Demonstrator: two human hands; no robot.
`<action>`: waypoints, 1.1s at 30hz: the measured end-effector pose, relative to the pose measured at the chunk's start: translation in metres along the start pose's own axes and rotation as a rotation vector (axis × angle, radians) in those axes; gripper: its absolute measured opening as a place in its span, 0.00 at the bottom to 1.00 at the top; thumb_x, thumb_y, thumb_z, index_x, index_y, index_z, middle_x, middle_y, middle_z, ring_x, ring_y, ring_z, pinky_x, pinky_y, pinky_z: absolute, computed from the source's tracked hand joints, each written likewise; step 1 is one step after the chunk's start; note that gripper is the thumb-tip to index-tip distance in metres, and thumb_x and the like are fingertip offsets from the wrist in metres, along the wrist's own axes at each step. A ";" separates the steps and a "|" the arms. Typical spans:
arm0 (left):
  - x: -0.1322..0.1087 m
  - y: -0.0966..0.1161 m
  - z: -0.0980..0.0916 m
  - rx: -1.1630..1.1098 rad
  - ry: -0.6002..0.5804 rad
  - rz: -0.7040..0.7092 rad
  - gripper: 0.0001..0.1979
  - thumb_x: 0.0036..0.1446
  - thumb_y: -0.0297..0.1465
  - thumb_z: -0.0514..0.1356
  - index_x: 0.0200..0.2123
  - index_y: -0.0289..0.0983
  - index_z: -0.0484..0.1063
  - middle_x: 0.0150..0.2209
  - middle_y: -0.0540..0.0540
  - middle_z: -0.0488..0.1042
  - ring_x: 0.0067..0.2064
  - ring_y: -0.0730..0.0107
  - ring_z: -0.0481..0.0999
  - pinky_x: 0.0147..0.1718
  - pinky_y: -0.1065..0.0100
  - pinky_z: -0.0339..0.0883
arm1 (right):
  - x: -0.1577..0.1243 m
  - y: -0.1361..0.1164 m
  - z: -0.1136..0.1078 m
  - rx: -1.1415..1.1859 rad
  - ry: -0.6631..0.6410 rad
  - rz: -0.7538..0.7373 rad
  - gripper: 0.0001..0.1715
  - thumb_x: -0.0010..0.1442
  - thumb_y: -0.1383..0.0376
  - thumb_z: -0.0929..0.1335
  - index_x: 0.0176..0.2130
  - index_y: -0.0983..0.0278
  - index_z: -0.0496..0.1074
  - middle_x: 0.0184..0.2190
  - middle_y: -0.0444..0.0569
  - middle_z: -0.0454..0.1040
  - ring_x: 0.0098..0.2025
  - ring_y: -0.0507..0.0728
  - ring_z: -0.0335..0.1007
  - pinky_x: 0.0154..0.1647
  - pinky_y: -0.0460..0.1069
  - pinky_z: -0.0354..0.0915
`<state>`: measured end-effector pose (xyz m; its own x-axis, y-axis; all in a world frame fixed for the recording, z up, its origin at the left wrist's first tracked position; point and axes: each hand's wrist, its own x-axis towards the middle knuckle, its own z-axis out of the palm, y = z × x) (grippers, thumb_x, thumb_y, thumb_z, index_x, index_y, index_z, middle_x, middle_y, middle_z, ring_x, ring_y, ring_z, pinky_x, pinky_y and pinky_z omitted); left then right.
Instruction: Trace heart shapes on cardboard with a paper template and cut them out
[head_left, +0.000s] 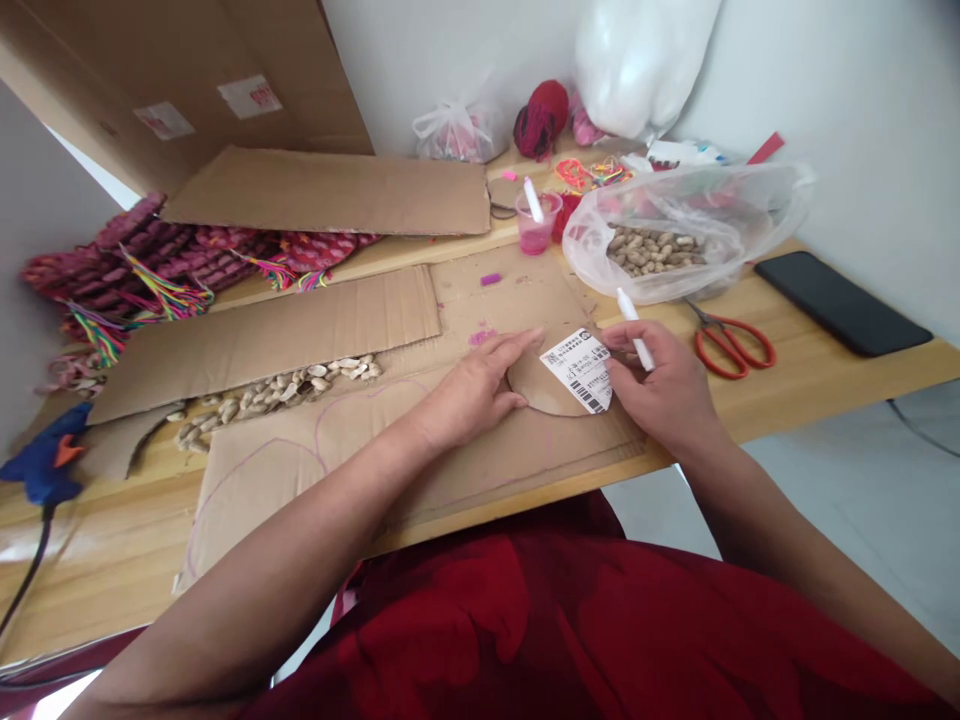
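Left hand (484,390), open and palm down, lies on the edge of a rounded cardboard piece (536,383) atop a larger sheet (525,460); the right hand (664,390), curled at the opposite side, grips a white marker (630,318), its fingertips seemingly touching the piece's label (576,368).

A pale wall (847,80) is rising at upper right, a wooden table (832,390) is spanning the middle of the frame, and a greyish floor (870,500) is showing at lower right.
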<state>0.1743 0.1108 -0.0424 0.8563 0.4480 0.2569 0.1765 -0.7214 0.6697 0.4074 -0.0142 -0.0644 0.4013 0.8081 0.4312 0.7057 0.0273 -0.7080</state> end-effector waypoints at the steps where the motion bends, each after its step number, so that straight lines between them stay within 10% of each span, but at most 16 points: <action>1: 0.000 0.000 0.000 -0.017 0.008 -0.003 0.40 0.57 0.21 0.66 0.72 0.40 0.60 0.68 0.35 0.68 0.69 0.51 0.68 0.69 0.47 0.64 | 0.000 0.000 0.000 -0.005 0.000 0.000 0.14 0.59 0.67 0.70 0.46 0.57 0.75 0.45 0.50 0.82 0.49 0.64 0.80 0.54 0.65 0.74; 15: -0.001 0.001 -0.002 0.038 0.002 -0.048 0.36 0.61 0.18 0.55 0.72 0.40 0.60 0.68 0.38 0.67 0.70 0.57 0.66 0.63 0.53 0.72 | -0.002 -0.004 -0.001 -0.077 0.040 -0.105 0.12 0.61 0.69 0.69 0.45 0.60 0.75 0.44 0.51 0.81 0.48 0.62 0.79 0.53 0.59 0.73; 19: -0.001 0.011 0.000 0.119 -0.039 -0.053 0.29 0.68 0.29 0.59 0.70 0.36 0.62 0.66 0.36 0.70 0.68 0.56 0.69 0.70 0.49 0.62 | -0.003 -0.003 0.001 -0.094 0.058 -0.126 0.12 0.60 0.71 0.70 0.45 0.60 0.75 0.43 0.50 0.81 0.47 0.62 0.79 0.52 0.58 0.73; 33: 0.005 0.028 0.021 0.358 -0.080 -0.141 0.50 0.55 0.52 0.71 0.72 0.34 0.58 0.69 0.34 0.66 0.69 0.43 0.64 0.69 0.42 0.58 | -0.003 -0.004 0.000 -0.107 0.051 -0.120 0.11 0.61 0.71 0.69 0.44 0.60 0.75 0.42 0.49 0.82 0.46 0.61 0.79 0.49 0.57 0.74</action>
<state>0.1936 0.0816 -0.0364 0.8443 0.5233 0.1153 0.4409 -0.8007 0.4054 0.4031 -0.0164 -0.0626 0.3380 0.7718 0.5386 0.8070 0.0567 -0.5878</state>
